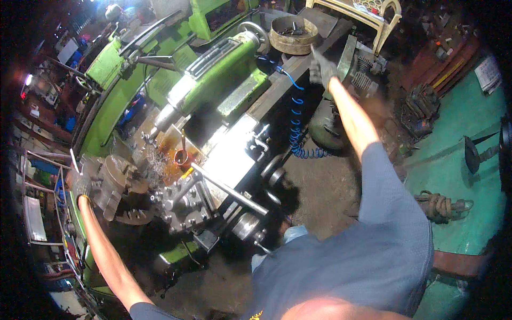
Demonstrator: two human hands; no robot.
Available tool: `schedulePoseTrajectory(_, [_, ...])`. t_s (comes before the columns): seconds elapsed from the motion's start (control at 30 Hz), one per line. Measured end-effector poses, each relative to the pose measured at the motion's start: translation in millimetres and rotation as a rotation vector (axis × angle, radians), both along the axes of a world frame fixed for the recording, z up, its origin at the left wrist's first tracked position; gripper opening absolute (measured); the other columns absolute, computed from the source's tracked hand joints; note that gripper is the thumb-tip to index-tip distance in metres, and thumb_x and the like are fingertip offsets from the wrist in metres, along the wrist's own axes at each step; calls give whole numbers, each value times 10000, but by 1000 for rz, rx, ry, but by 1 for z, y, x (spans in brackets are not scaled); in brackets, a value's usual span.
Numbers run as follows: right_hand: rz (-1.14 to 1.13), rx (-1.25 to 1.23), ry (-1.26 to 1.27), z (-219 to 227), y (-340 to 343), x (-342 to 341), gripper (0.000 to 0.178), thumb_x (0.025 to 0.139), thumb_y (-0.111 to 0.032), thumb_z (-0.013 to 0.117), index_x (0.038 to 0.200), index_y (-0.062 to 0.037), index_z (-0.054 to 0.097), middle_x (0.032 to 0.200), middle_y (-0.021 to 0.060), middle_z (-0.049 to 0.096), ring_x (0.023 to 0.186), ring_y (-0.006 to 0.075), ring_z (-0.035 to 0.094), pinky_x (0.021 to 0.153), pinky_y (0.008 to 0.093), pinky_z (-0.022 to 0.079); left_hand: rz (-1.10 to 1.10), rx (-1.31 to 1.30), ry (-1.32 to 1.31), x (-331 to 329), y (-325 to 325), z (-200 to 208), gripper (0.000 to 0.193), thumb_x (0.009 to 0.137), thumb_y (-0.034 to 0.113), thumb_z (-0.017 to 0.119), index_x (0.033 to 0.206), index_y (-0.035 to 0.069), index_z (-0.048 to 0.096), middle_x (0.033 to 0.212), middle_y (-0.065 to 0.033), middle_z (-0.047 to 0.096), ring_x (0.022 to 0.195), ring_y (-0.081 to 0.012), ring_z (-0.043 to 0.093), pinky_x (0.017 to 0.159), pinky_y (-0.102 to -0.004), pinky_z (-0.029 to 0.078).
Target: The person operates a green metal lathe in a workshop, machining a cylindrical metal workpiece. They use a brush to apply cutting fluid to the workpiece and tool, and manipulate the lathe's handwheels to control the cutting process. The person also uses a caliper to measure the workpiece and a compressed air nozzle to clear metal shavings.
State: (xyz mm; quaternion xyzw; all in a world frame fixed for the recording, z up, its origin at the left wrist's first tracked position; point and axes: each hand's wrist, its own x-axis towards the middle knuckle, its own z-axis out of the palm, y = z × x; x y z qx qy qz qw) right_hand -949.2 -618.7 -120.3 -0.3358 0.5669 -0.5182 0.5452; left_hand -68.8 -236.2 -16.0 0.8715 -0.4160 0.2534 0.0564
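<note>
My left hand, in a grey glove, is at the far left beside the lathe chuck. A thin pale rod stands up at its fingertips; whether the fingers grip it is too dark to tell. Stretched far forward on the right, my gloved right hand has fingers extended, close to a round rusty pan with dark pieces inside. I see nothing held in it. Between my arms stands the green lathe, with its tailstock and a tool post bearing a long handle.
A small pot with a brush-like handle sits among metal chips. A coiled blue hose hangs right of the lathe bed, near a compressor. A cream plastic chair stands at the back; rope lies on the green floor.
</note>
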Motion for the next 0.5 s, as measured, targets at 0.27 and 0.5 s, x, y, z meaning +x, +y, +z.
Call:
schedulePoseTrajectory(0.27, [378,-141,813,-40,-8,52,436,942,-452,613,757,-67,697,625,58,663,500,170,631,524,324,529,-139,-12,-66,11,13,1,584,965,357,658,1478,113,524,1227,-140,695,1017,-204,641,866,-415,497])
schedulePoseTrajectory(0.5, [523,-446,1203,-38,25,110,444,874,-518,626,951,-107,775,1009,151,743,1002,333,695,900,444,531,-193,-107,360,-59,-15,13,628,944,375,675,1456,51,507,1355,-181,609,1203,-300,610,1008,-413,461])
